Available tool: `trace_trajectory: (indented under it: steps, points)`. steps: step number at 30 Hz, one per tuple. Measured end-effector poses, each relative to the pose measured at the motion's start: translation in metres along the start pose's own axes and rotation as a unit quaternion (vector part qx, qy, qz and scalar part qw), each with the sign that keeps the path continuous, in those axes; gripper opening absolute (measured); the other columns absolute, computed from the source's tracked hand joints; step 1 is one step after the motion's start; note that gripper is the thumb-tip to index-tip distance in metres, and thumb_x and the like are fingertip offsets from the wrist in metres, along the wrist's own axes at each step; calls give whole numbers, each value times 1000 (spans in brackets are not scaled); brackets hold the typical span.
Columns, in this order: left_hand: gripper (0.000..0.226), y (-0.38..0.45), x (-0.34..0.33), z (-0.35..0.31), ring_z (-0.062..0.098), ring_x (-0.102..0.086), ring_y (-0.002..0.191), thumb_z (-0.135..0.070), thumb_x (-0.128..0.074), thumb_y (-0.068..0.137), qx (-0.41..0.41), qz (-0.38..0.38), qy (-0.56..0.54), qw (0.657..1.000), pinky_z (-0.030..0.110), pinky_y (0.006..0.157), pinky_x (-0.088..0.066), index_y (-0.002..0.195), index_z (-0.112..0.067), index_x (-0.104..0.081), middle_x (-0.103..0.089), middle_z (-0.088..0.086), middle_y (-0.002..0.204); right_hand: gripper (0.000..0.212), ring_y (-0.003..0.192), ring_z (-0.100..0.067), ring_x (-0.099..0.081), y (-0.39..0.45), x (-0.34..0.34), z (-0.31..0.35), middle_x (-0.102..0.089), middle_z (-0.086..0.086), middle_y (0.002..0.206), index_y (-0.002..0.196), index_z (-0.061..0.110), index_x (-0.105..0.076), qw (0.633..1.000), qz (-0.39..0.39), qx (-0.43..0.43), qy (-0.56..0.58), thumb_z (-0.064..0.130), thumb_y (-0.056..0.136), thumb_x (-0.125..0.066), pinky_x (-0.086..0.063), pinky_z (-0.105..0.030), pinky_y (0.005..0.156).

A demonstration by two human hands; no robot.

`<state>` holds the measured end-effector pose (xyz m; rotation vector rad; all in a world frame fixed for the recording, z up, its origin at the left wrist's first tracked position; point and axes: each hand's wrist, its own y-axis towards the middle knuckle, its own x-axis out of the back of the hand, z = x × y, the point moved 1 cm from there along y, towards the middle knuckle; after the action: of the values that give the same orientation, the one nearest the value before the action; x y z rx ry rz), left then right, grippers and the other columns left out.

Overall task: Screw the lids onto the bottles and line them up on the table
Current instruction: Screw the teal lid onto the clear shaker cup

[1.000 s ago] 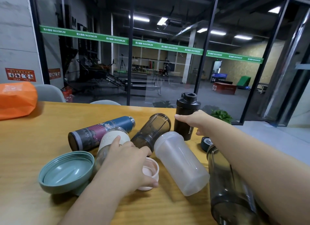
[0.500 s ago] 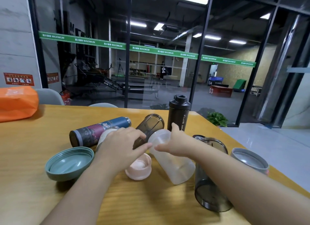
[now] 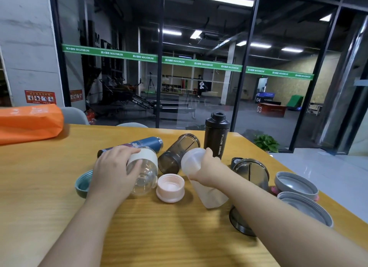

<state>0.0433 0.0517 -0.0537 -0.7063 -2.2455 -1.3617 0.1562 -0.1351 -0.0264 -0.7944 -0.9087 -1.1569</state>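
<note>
My left hand (image 3: 113, 173) wraps a clear bottle with a white band (image 3: 144, 167) that lies on its side. My right hand (image 3: 207, 167) grips the frosted white shaker bottle (image 3: 207, 191), also lying down. A pink lid (image 3: 170, 187) rests upside down between them. Behind lie a blue patterned flask (image 3: 147, 143) and a smoky grey bottle (image 3: 177, 153). The black sport bottle (image 3: 216, 136) stands capped at the back. Under my right forearm lies a dark transparent bottle (image 3: 251, 175). Left of my hand peeks a teal lid (image 3: 82, 184).
Two grey lids (image 3: 295, 184) (image 3: 306, 207) lie by the right edge of the wooden table (image 3: 49, 187), a small black cap (image 3: 236, 161) behind the dark bottle. An orange bag (image 3: 29, 121) sits far left. Chairs and a glass wall stand beyond the table.
My right hand left the black sport bottle and came back to grasp the frosted bottle. My left hand moved off the pink lid onto the clear bottle.
</note>
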Motion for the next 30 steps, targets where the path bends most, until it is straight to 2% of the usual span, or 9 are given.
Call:
trace_trajectory:
  steps: [3, 8, 13, 18, 22, 30]
  points:
    - [29, -4, 8, 9, 27, -53, 108, -38, -61, 85, 63, 7, 35, 997, 42, 91, -36, 110, -25, -67, -63, 0, 114, 108, 124, -34, -46, -2, 3, 2, -26, -17, 150, 150, 13, 13, 1000, -5, -1, 13, 40, 83, -68, -44, -44, 100]
    - [45, -8, 16, 18, 26, -40, 127, -40, -58, 85, 154, 76, 49, 984, 41, 102, -31, 129, -32, -53, -50, 1, 136, 107, 118, -34, -50, -8, 5, 3, -33, -17, 144, 150, 13, 12, 999, -27, 17, 20, 44, 82, -65, -47, -42, 93]
    - [60, -10, 20, 22, 27, -33, 134, -44, -56, 81, 185, 135, 78, 970, 44, 106, -30, 138, -38, -39, -39, -1, 146, 105, 115, -34, -52, -17, 8, 4, -36, -17, 142, 150, 14, 10, 999, -33, 28, 25, 45, 82, -64, -49, -45, 92]
    - [72, -14, 17, 23, 25, -32, 135, -48, -58, 77, 180, 160, 103, 965, 44, 103, -33, 142, -37, -30, -33, -2, 148, 107, 114, -34, -53, -22, 11, 6, -37, -16, 141, 150, 16, 11, 998, -34, 32, 30, 46, 81, -65, -50, -47, 91]
    - [75, -13, 18, 26, 28, -35, 133, -43, -63, 73, 198, 147, 94, 965, 45, 102, -36, 141, -34, -32, -33, 2, 148, 101, 110, -33, -54, -26, 14, 7, -42, -15, 136, 150, 16, 6, 998, -40, 43, 35, 46, 82, -63, -51, -46, 88]
    - [78, -9, 17, 26, 34, -43, 122, -49, -66, 71, 221, 112, 101, 964, 45, 93, -38, 140, -34, -32, -35, 5, 143, 96, 103, -31, -57, -28, 20, 8, -49, -14, 128, 148, 15, -2, 994, -53, 70, 63, 47, 79, -61, -53, -44, 83]
